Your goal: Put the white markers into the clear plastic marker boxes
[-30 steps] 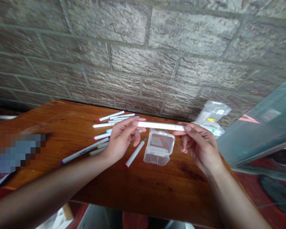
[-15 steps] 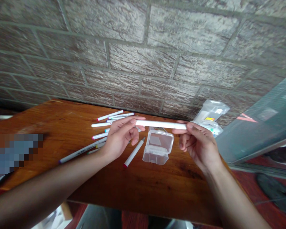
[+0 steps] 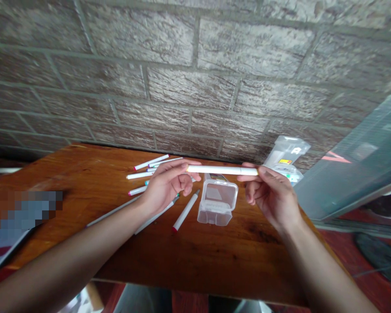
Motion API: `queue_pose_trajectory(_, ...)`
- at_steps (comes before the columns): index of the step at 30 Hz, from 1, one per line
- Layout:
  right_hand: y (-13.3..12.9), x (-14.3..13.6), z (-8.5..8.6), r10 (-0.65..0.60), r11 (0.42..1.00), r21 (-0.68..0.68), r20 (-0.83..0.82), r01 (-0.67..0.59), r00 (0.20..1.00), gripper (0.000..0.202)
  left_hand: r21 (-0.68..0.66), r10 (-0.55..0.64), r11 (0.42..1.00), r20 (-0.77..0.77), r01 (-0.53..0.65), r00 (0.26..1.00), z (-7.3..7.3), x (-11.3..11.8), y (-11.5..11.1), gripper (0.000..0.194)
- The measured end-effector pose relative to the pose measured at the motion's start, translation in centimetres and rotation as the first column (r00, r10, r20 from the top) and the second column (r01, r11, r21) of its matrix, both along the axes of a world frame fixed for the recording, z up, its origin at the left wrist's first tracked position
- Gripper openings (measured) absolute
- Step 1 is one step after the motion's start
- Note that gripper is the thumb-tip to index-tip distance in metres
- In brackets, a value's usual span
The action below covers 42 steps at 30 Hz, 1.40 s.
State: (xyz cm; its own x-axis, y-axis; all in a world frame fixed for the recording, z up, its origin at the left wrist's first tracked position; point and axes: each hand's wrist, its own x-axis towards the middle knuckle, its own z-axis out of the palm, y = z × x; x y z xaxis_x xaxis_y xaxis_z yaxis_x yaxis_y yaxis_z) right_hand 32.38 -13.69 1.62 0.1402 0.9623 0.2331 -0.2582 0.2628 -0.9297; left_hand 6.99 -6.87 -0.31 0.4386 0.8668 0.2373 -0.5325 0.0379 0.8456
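Note:
A white marker (image 3: 215,170) is held level above the table, its two ends pinched between my hands. My left hand (image 3: 169,184) grips the left end with thumb and finger, and my right hand (image 3: 273,193) grips the right, capped end. Below the marker, an open clear plastic case (image 3: 218,202) rests on the wood. Left of the case lies an uncapped marker (image 3: 186,211) with a red end. Several white markers (image 3: 151,162) with coloured ends are spread behind and beneath my left hand, which partly hides them.
The wooden table (image 3: 195,256) meets a stone wall (image 3: 169,87) at the back. Another clear case (image 3: 286,152) with a yellow label stands at the back right, near a glass panel (image 3: 352,161). A partly pixelated flat object (image 3: 6,248) lies at the left.
The view has shifted slightly, and a marker beneath my left forearm now shows more. Both hands keep their pinch on the white marker, which is nearly unmoved.

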Motion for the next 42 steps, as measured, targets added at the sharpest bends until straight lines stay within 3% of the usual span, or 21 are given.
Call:
queue_pose_trajectory(8,-0.1,-0.2,-0.5,-0.01,0.998,0.069,0.012,0.009,1.0,0.025,0.086,0.023,0.996,-0.038,-0.02,0.999,0.3,0.0,0.0,0.024)
queue_pose_trajectory(17,0.2,0.0,-1.0,-0.035,0.993,0.119,0.086,0.025,0.996,0.018,0.273,0.182,0.952,-0.153,-0.135,0.971,-0.3,0.0,-0.4,0.021)
queue_pose_trajectory(26,0.0,-0.3,-1.4,-0.096,0.982,0.181,0.226,0.055,0.969,0.017,0.385,0.298,0.905,-0.275,-0.179,0.914,0.0,0.2,-0.4,0.02)
queue_pose_trajectory(42,-0.6,-1.4,-1.0,-0.19,0.96,0.26,0.334,0.103,0.923,0.017,0.528,0.363,0.829,-0.252,-0.187,0.897,-0.1,0.5,-0.8,0.01)
